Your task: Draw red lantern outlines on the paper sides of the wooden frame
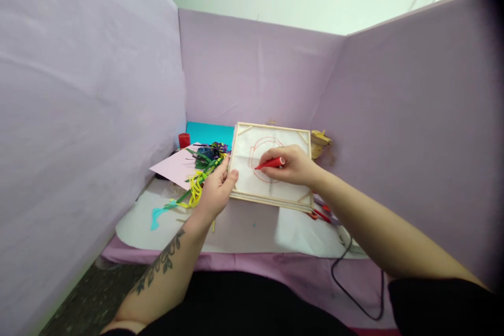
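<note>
My right hand is closed around a red marker, its tip at the white mesh of a wooden frame. Red lines on the mesh form a rounded outline, partly covered by my right hand. With my left hand I grip the left edge of the frame, thumb on its front face and fingers behind it. The frame is tilted up above the table, and its lower edge looks like several stacked wooden strips. Beside my left hand lies a heap of coloured strips, yellow, green and dark.
A pink sheet, blue sheet and red cylinder lie at the back left. A cyan strip is nearer. Behind the frame's right side sits a yellowish woven object. A black cable hangs over the front edge. Lilac panels enclose the table.
</note>
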The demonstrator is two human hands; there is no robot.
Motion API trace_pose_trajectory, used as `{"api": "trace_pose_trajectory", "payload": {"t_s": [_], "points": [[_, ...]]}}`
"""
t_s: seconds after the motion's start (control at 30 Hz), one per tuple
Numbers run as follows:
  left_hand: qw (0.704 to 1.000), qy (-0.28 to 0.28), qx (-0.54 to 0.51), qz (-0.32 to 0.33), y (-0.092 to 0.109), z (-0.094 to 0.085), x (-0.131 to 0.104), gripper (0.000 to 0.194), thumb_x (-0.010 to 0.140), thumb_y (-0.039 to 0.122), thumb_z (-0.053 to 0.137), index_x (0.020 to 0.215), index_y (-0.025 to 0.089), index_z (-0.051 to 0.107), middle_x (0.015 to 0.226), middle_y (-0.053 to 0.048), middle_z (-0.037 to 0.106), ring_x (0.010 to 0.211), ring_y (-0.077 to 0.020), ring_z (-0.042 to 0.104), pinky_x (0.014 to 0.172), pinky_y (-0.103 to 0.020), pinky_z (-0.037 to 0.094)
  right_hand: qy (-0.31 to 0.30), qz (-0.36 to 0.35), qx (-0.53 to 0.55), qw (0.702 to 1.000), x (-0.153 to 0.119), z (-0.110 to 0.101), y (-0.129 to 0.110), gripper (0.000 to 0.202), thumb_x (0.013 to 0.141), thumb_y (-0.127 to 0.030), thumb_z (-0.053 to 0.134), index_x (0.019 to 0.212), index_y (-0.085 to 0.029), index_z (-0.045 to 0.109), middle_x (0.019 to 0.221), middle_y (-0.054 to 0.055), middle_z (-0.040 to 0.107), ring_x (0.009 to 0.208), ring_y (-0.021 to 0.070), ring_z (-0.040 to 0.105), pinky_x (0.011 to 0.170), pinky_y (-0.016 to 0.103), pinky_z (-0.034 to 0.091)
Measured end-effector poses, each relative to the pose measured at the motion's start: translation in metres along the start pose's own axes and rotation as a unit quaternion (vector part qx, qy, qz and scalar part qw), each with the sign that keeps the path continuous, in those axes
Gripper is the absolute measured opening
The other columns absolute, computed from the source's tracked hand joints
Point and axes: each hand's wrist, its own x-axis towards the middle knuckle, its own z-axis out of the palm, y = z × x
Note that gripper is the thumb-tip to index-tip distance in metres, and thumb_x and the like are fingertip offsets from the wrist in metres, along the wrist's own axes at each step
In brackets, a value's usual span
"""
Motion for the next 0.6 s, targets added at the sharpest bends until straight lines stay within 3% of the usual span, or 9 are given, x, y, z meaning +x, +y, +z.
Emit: {"api": "trace_pose_trajectory", "payload": {"t_s": [0.6], "points": [[1.0, -0.014, -0.028, 0.005, -0.0063, 0.0004, 0.001, 0.068, 0.089, 0.045, 0.054, 0.146, 0.011, 0.036, 0.116, -0.009, 0.067, 0.098, -0.0195, 0.062, 0.084, -0.028, 0.05, -0.03, 0.02, 0.052, 0.998, -0.001, -0.0074, -0.0005, 0.005, 0.071, -0.018, 0.062, 0.072, -0.016, 0.066, 0.064, 0.0, 0.065, 0.058, 0.0095, 0.055, 0.057, 0.02, 0.041]]}}
